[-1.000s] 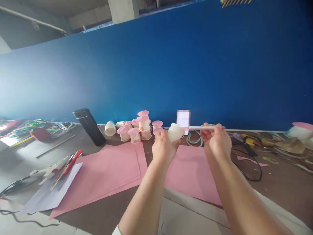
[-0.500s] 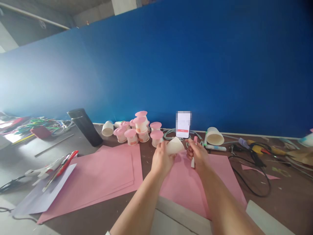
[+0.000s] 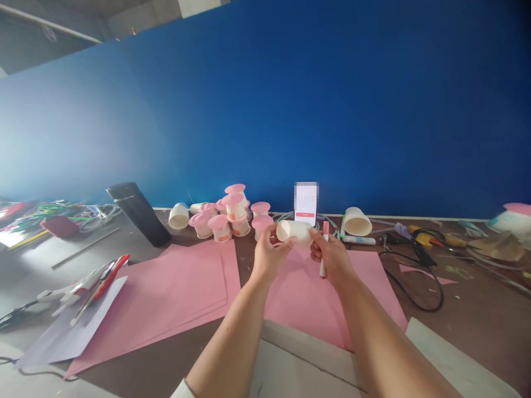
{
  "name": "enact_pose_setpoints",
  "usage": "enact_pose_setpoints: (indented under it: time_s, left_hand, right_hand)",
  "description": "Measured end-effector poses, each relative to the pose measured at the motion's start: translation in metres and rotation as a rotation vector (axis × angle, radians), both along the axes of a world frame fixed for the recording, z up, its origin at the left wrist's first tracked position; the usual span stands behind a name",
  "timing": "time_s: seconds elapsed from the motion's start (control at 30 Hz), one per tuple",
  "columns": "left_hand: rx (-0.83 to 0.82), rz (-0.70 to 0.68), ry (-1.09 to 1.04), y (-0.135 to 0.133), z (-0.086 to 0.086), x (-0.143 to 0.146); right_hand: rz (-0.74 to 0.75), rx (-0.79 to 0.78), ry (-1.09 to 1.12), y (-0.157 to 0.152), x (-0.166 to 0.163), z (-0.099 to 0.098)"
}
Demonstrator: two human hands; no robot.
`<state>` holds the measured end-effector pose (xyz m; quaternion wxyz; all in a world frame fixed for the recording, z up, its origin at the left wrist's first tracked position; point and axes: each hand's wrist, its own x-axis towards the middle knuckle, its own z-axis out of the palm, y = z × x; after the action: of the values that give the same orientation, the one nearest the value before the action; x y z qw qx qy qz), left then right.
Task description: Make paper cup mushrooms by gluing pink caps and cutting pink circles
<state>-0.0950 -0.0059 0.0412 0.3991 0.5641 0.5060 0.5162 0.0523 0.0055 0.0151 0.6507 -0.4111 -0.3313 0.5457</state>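
Gripping a small white paper cup (image 3: 294, 230) sideways, left hand (image 3: 267, 255) meets right hand (image 3: 332, 257), which clasps a pink-capped white marker (image 3: 323, 250).

The upright white rectangle (image 3: 306, 202) at the centre of the frame is showing only a pixelated blur, so nothing on its face is reading. Just below it, the left hand (image 3: 266, 258) is covering the near side of the white paper cup (image 3: 295, 230), and the right hand (image 3: 332, 258) is hiding the middle of the white-and-pink marker (image 3: 322, 270). At the far right, a pink-topped white object (image 3: 511, 217) is being cut off by the edge and smearing into blur. At the far left, the tangle of coloured wires (image 3: 58, 213) is running out of frame, too small to sort.
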Motion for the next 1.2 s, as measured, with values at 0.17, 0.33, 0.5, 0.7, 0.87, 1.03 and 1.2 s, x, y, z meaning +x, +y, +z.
enact_pose_setpoints:
  time_s: [0.17,0.33,0.5,0.7,0.87,1.03,1.2]
  left_hand:
    - [0.059,0.030,-0.097,0.002,0.010,-0.016]
    - [0.012,0.305,0.138,0.009,0.012,-0.038]
    - [0.033,0.306,0.471,0.011,0.007,-0.038]
    - [0.080,0.275,0.642,0.001,0.017,-0.033]
    - [-0.004,0.236,0.868,0.000,0.014,-0.029]
    - [-0.069,0.243,0.929,0.003,0.008,-0.027]
    - [-0.056,0.233,0.902,0.004,0.004,-0.025]
  right_hand:
    - [-0.015,0.023,-0.003,-0.007,-0.008,0.007]
    - [-0.255,-0.031,-0.014,-0.002,0.004,0.005]
    - [-0.304,-0.097,-0.092,0.001,0.012,0.001]
    - [-0.309,-0.129,-0.151,0.003,0.012,-0.006]
    - [-0.346,-0.109,-0.154,0.005,0.017,-0.010]
    - [-0.344,-0.106,-0.137,0.007,0.017,-0.010]
    - [-0.349,-0.098,-0.137,0.006,0.015,-0.009]
